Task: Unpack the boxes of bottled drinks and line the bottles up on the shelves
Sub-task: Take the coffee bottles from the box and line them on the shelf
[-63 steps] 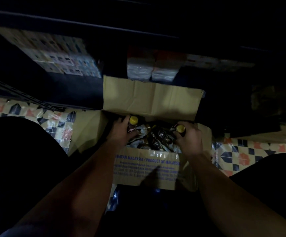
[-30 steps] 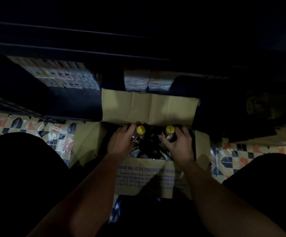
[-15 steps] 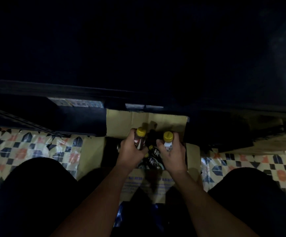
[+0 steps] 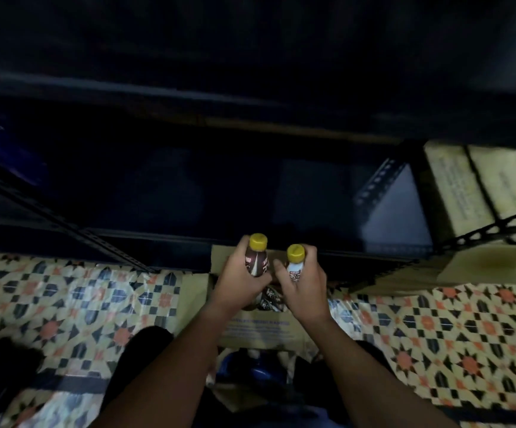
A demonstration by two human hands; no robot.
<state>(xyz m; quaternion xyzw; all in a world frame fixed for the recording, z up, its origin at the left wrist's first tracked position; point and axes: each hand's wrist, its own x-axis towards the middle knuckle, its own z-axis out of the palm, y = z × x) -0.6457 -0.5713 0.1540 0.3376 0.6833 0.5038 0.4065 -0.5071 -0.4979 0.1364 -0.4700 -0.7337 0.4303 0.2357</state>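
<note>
Both your hands hold small yellow-capped bottles above the open cardboard box.

Your left hand [image 4: 240,284] grips a brown-labelled plastic bottle [image 4: 256,257]; your right hand [image 4: 304,287] grips a white-labelled plastic bottle [image 4: 295,263] just beside it, both upright. Below your wrists sits the brown cardboard box with blue print [image 4: 258,330], more bottles [image 4: 268,299] inside. Beyond your fingers runs the dark metal shelf [image 4: 164,236]; patterned tile floor [image 4: 80,301] lies on both sides.

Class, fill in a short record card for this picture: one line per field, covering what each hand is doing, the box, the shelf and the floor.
Left hand: grips brown bottle, yellow cap
Right hand: grips white-labelled bottle, yellow cap
Cardboard box: open, on the floor, more bottles inside
Shelf: dark, contents unclear
Floor: patterned tiles
</note>
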